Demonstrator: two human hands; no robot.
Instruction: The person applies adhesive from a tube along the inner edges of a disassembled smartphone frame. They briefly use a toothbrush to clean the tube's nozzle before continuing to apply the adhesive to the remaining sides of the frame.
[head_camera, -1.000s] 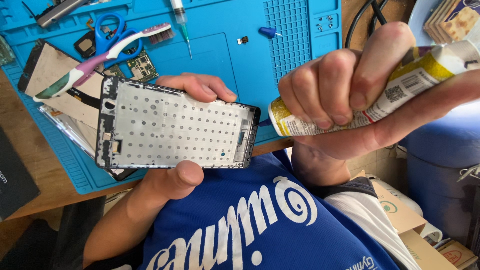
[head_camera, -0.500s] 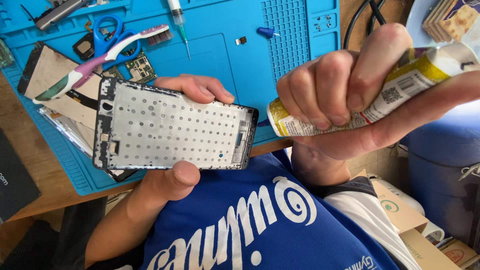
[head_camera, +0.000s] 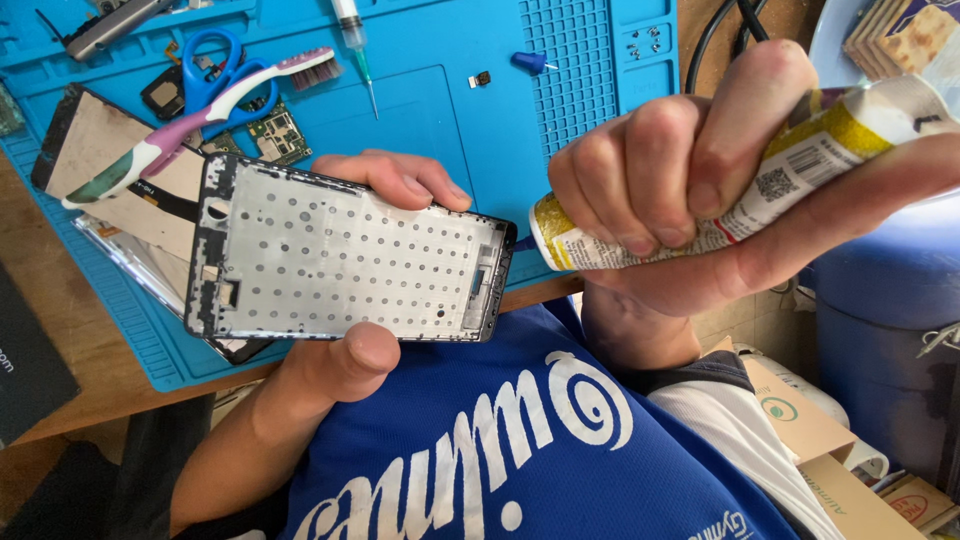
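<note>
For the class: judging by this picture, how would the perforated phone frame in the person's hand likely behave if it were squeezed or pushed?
The frame looks thin and full of holes, so it is probably light and may flex if squeezed. The left hand pinches it only by its long edges, suggesting care. Flat-sided, it should slide rather than roll on the blue mat.

- A blue short-sleeved shirt (head_camera: 520, 440) is worn, printed across the chest with large white lettering and a white spiral mark.
- Both forearms are left bare; no watch, ring or glove is seen on either hand.
</note>
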